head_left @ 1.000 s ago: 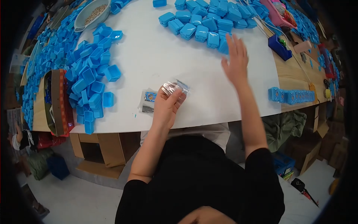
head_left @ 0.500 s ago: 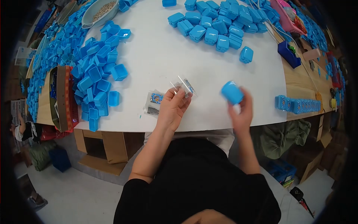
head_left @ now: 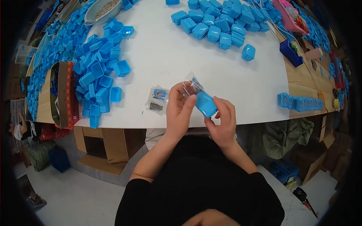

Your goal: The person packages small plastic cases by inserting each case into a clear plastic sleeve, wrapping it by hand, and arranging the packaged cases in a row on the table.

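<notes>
Near the front edge of the white table, both my hands meet at a small blue plastic box (head_left: 206,104) with rounded corners. The fingers of my right hand (head_left: 223,123) grip the box by its lower right end. My left hand (head_left: 178,112) is closed on a clear plastic packet (head_left: 191,87) at the far end of the box, its thumb against the box's left side. What is inside the packet is hard to make out. Left of my left hand, another clear packet (head_left: 158,98) lies flat, with a colourful printed piece and a dark grey piece showing.
Open blue box halves (head_left: 98,81) are heaped on the left, beside a red-edged basket (head_left: 67,94). Closed blue boxes (head_left: 213,34) cluster at the back. A row of printed boxes (head_left: 301,103) stands right, below a dark blue tape dispenser (head_left: 291,52). A bowl (head_left: 101,13) holds beige pieces.
My right hand has brought the blue box leftward to my left hand. The packet in my left hand is now against the box, and the box has turned lengthwise.
</notes>
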Demonstrator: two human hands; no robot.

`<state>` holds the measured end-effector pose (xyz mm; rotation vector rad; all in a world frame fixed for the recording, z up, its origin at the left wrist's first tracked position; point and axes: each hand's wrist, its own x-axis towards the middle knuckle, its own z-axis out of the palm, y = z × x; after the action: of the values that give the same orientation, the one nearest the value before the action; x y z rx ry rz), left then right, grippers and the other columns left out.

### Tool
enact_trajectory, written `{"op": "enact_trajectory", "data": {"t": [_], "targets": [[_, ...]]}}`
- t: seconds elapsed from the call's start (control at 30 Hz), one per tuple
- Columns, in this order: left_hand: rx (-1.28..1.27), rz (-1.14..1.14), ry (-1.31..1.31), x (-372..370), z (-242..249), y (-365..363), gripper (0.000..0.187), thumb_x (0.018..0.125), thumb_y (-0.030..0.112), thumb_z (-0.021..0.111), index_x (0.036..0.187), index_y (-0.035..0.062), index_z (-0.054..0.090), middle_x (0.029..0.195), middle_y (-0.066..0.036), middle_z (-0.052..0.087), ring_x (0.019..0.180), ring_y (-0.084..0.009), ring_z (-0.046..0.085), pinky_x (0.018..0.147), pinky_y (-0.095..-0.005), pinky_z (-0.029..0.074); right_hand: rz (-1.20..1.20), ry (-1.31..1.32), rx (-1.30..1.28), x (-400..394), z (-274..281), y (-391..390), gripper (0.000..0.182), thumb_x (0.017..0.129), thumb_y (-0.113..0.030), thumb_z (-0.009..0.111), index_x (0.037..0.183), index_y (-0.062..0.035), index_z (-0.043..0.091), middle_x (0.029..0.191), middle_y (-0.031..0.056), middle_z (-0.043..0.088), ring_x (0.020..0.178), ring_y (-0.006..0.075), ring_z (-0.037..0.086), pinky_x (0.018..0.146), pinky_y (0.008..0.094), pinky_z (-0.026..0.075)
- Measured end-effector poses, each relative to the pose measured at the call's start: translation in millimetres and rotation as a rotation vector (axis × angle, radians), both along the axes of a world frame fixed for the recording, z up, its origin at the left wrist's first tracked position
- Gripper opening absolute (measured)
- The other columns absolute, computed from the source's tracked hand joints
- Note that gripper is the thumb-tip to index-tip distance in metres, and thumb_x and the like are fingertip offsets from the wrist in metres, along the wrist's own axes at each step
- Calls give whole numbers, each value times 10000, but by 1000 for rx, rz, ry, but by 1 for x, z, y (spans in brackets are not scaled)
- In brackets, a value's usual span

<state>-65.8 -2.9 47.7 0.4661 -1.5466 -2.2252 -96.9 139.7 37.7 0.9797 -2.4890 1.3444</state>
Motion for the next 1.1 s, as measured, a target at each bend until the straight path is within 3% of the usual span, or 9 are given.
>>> {"op": "enact_trajectory", "data": {"t": [0.07,0.23,0.4,0.57,0.73,0.87,0.9,1.03,1.1], "targets": [[-165,-7,1,3,0,4,388,933,79,565,1279,-17,418,1144,-157,550,1052,-230,557,930,-341,455,0,-18,-28,3,-4,0,659,647,110,689,1261,-59,522,1221,116,516,1023,245,553,820,301,494],[74,-84,-144,0,9,16,437,908,63,568,1308,-12,408,1201,-160,535,1075,-232,545,973,-348,429,-69,215,-33,1,-13,3,657,662,104,699,1262,-82,503,1255,125,483,1051,258,535,841,303,492],[128,-8,6,-4,-3,24,500,899,63,578,1353,1,378,1238,-159,527,1106,-239,531,1002,-356,410,-114,238,-106,-2,-19,1,662,680,95,708,1268,-108,481,1275,133,456,1082,269,518,859,307,489],[-79,-102,68,6,-14,21,562,895,69,586,1397,17,340,1273,-156,509,1131,-248,519,1012,-356,404,-87,206,-198,1,-24,4,683,691,87,712,1289,-116,454,1278,132,447,1101,268,507,864,307,486],[588,-175,-191,2,1,22,630,861,68,632,1411,26,327,1304,-166,490,1157,-260,508,1028,-372,390,-98,328,-150,-6,-24,0,700,689,93,711,1303,-91,427,1268,135,449,1096,270,521,886,318,481],[150,-156,-42,3,-13,24,692,828,87,669,1428,36,327,1320,-191,470,1163,-265,504,1005,-351,403,-57,-807,-526,-1,-2,1,673,701,98,699,1297,-71,434,1243,127,468,1073,266,539,891,318,477],[153,-158,-44,3,-12,23,692,828,87,669,1428,36,327,1320,-191,470,1163,-265,504,1005,-351,403,-61,-808,-525,-1,-2,2,673,701,98,699,1297,-71,434,1243,127,468,1073,266,539,891,318,477],[392,-199,-135,6,-4,17,778,790,21,694,1453,70,291,1352,-181,440,1181,-253,490,1008,-351,403,12,49,-113,-4,-9,9,640,683,84,723,1261,-83,504,1208,117,505,1064,250,544,887,331,486],[355,-215,-67,6,-10,14,792,787,20,697,1460,80,284,1350,-189,435,1177,-256,490,1002,-351,408,10,-83,-169,-2,-9,9,637,679,91,711,1259,-73,503,1210,120,508,1068,259,544,904,332,477]]}}
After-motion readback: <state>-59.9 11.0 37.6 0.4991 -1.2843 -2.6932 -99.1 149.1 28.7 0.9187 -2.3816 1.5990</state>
